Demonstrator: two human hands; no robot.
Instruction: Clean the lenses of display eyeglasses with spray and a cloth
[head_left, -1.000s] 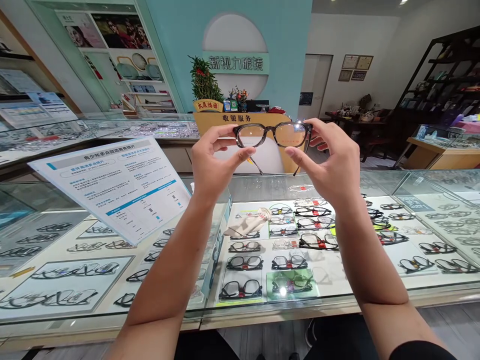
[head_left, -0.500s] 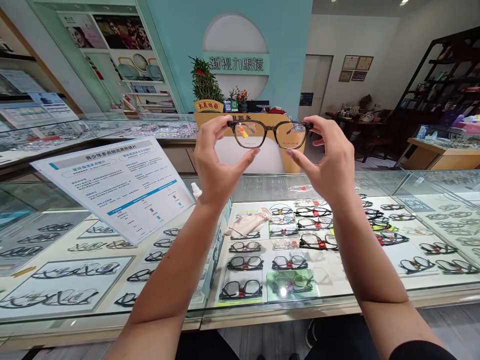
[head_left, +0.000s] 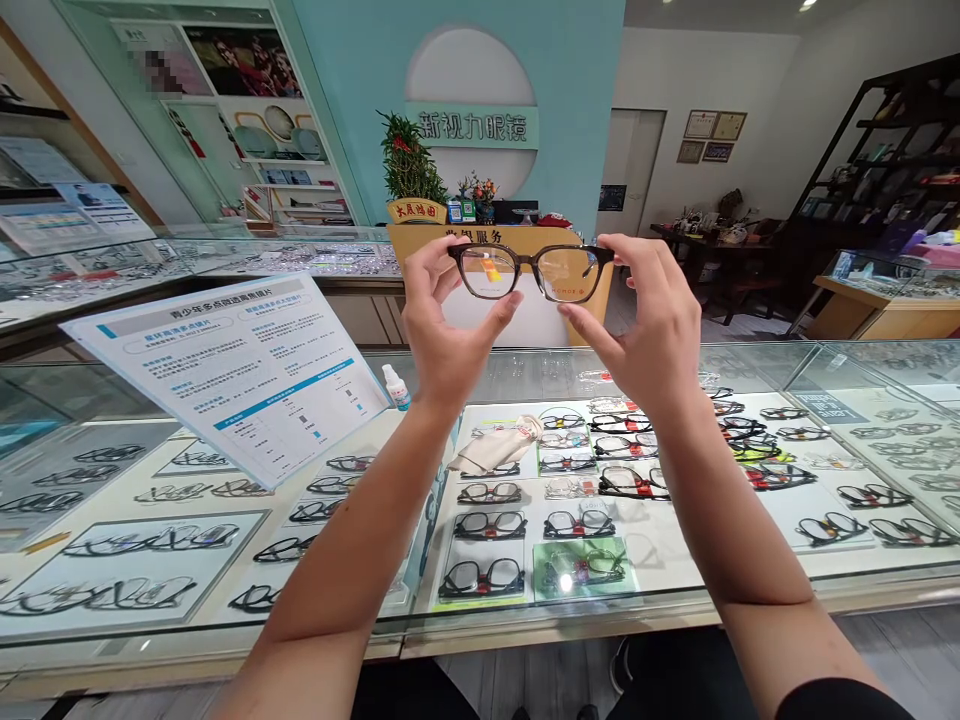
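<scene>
I hold a pair of dark-framed glasses [head_left: 529, 272] up at chest height above a glass display counter [head_left: 525, 370]. My left hand [head_left: 442, 320] pinches the left end of the frame between thumb and fingers. My right hand [head_left: 637, 320] pinches the right end the same way. The lenses face me, and a small yellow and orange tag shows through the left lens. The temples are hidden behind the frame and my fingers.
Under the counter glass lie several rows of glasses [head_left: 570, 480] and a beige cloth [head_left: 495, 448]. A tilted printed sign [head_left: 232, 370] stands at the left, with a small white bottle [head_left: 394, 385] beside it. A yellow cashier desk [head_left: 517, 250] stands behind.
The glasses moved slightly left and nearer to me. The temples, hanging down a second ago, are no longer seen. Both hands keep their grip.
</scene>
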